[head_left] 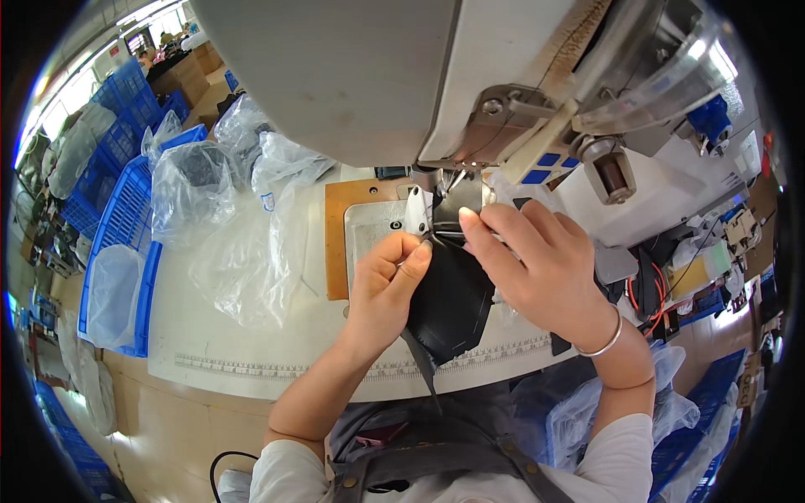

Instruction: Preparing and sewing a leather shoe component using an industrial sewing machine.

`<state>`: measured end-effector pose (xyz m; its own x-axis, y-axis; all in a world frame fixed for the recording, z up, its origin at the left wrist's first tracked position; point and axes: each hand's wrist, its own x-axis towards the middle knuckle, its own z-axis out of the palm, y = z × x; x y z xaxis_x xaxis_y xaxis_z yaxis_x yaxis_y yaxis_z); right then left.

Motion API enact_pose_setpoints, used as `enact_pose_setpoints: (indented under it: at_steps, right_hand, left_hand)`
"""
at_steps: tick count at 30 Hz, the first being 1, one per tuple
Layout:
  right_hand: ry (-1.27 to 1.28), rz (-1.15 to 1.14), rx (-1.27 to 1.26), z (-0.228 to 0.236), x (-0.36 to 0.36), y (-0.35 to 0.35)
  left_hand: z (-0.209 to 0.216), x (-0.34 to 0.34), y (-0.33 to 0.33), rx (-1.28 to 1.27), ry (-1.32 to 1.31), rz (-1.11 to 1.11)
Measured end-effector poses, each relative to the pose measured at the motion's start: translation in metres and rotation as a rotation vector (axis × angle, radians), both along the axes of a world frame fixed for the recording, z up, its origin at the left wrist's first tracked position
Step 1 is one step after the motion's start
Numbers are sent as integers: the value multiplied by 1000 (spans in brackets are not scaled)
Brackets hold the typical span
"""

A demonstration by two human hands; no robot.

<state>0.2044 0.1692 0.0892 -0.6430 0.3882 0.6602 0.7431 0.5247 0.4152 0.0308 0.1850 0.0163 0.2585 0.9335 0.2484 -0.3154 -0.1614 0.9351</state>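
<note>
A black piece of fabric (453, 306) hangs from the needle area of a large sewing machine (335, 75) down toward the table's near edge. Its lower corner tapers to a narrow strip. My left hand (386, 289) pinches the upper left edge of the fabric between thumb and fingers. Just right of the presser foot, my right hand (541, 264) is bent with thumb and forefinger close together at the fabric's upper edge. Whatever lies between those fingertips is too small to make out. A white metal fitting (417, 210) stands beside the needle, above my left thumb.
Clear plastic bags (251, 218) lie on the white table (193, 335) at left. A blue crate (126, 251) stands past its left edge. A ruler strip (277, 369) runs along the near edge. Orange cable (658, 289) and dark items crowd the right. More bags (671, 402) sit at lower right.
</note>
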Motion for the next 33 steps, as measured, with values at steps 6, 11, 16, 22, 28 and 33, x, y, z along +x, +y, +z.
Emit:
enact_pose_setpoints:
  at_steps: [6,11,16,22,28,33]
  right_hand:
    - [-158,-6,70,3,-4,-1]
    - [-185,8,119,0,-8,1]
    - [-241,11,109,-1,-7,4]
    - [-137,55,55,-4,-7,11]
    - [-113,61,-20,-5,-5,6]
    - [-78,17,47,-10,1,-7]
  left_hand:
    - [0,-1,0,-12,11,-8]
    - [3,-1,0,2,25,1]
    - [0,0,0,51,67,32]
    - [-9,3,0,141,123,105]
    - [-13,2,-15,104,27,75]
    - [-18,-2,-18,90,24,80]
